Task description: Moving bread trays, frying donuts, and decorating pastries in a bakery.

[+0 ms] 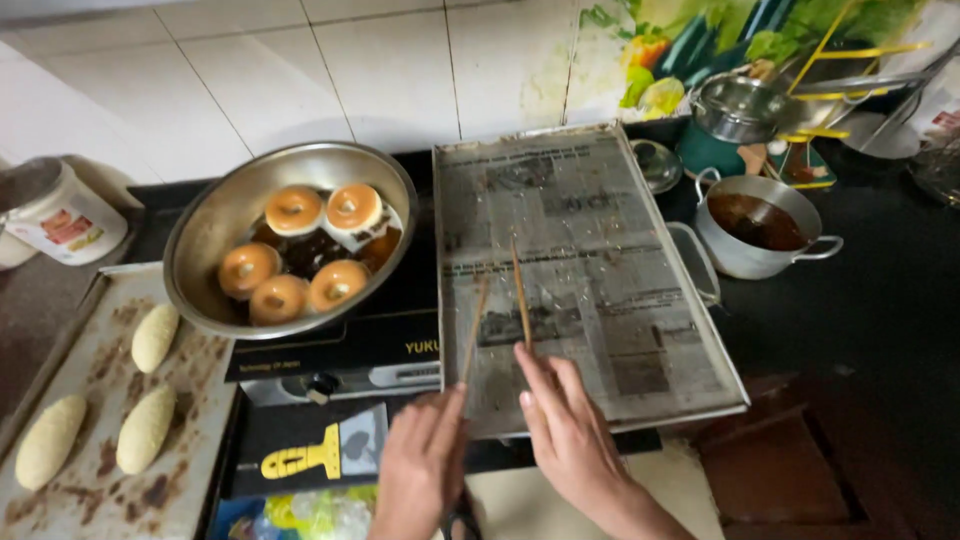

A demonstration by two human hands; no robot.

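Two thin wooden chopsticks (pixel 500 305), one in each hand, lie angled over the near edge of the newspaper-lined rectangular metal tray (pixel 700 390). The left hand (pixel 425 460) pinches the lower end of the left stick between thumb and fingertips; the right hand (pixel 565 425) holds the other stick with its fingers stretched forward along it, tips pressed lightly together. Left of the tray, a wide round steel pan (pixel 200 240) of dark oil sits on a black portable stove (pixel 330 365) and carries five golden-brown ring doughnuts (pixel 300 255) afloat. Left of the tray and beyond the stove, a flat floured baking sheet (pixel 60 350) bears three pale oblong dough pieces (pixel 110 400). Right of the tray stands a small grey two-handled pot (pixel 765 235) of dark liquid. Judged from this, the sticks would work best brought together in one hand, gripped well back from the tips so the fingers stay clear of hot oil, with each ring lifted through its hole.
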